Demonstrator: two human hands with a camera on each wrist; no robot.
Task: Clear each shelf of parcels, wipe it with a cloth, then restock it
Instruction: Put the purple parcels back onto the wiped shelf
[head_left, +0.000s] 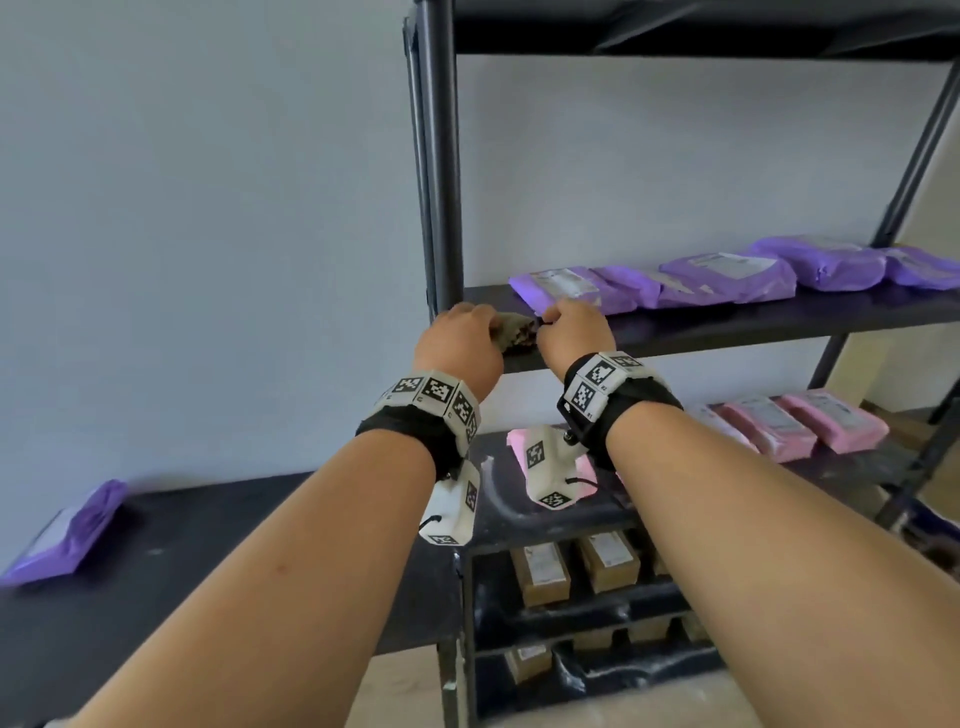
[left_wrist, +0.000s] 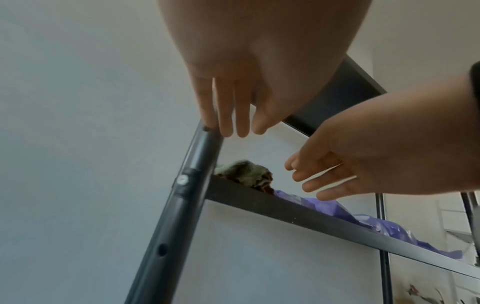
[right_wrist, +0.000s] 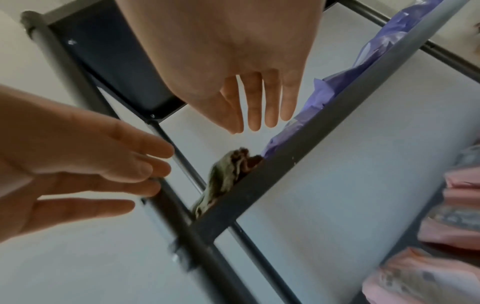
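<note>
Five purple parcels (head_left: 727, 270) on dark shelf (head_left: 779, 319)

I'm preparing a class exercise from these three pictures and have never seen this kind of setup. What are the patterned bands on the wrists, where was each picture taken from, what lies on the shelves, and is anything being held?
No machine here: a person works with bare hands. The patterned bands carry small cameras.

The head view looks down both arms at a dark shelf rack. The two wrist views look along each hand from underneath.

The left hand and right hand reach toward a crumpled greenish cloth at the shelf's left end. In the wrist views the fingers are straight and apart from the cloth, so nothing is held.

Purple parcels lie on that shelf, pink parcels on the one below, and brown boxes lower down. One more purple parcel lies on a side table.
</note>
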